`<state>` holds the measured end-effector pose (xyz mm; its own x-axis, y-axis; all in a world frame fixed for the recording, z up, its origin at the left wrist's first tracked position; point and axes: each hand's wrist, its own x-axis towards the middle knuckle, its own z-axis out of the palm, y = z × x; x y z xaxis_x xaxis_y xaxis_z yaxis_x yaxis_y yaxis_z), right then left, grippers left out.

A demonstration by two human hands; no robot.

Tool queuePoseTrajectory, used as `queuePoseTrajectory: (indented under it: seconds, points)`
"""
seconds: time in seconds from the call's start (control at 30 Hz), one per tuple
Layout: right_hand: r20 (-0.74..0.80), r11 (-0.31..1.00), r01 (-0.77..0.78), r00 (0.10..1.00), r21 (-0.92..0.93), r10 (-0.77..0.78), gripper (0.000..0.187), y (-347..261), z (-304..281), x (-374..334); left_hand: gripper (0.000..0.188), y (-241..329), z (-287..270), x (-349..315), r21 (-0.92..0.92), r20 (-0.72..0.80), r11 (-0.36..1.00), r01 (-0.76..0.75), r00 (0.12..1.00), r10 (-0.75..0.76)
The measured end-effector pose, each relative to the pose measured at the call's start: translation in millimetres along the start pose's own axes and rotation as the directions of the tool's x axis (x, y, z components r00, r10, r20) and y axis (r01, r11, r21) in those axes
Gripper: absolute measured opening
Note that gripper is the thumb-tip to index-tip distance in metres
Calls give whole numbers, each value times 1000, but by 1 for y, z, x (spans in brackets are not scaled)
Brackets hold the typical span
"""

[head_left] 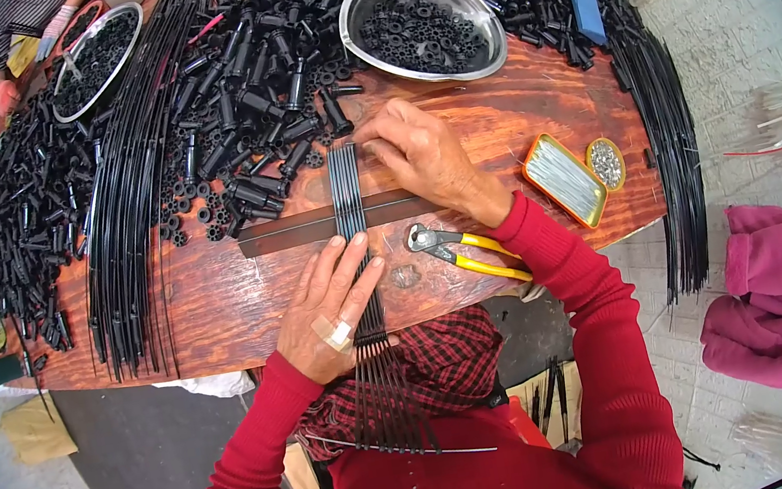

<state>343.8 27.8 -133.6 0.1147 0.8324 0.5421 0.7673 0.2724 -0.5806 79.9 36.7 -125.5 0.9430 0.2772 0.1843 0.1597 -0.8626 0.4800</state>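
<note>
A flat row of thin black rods point(346, 185) runs from the tabletop over its near edge toward my lap, fanning out at the lower end. My left hand point(324, 305), with a bandage strip on it, lies over the rods; its fingers are extended on top and the thumb tip shows on their other side. My right hand point(428, 153) is closed in a pinch beside the rods' far ends; what its fingertips hold is too small to make out. Beneath the rods lies a dark flat bar point(288, 232). Yellow-handled pincers point(463, 252) rest near my right forearm.
Black tubular parts point(239, 105) are heaped across the far side. A metal bowl point(495, 47) holds small black rings. Longer rod bundles point(130, 223) lie left and hang right. An orange-rimmed tin point(563, 180) holds thin pale pieces. Another person's gloved hand point(56, 29) shows far left.
</note>
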Motion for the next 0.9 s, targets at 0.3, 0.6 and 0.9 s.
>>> queuePoseTrajectory:
  seconds: [0.3, 0.6, 0.9]
  points:
    - [10, 1000, -23, 1000, 5, 23, 12, 6, -1, 1, 79, 2, 2, 1, -15, 7, 1000, 9, 1000, -9]
    - [26, 998, -6, 1000, 61, 4, 19, 9, 3, 2, 79, 2, 2, 1, -5, 24, 1000, 23, 999, -23]
    - [53, 998, 55, 997, 3, -55, 19, 8, 1, 5, 82, 2, 0, 1, -9, 31, 1000, 15, 999, -15]
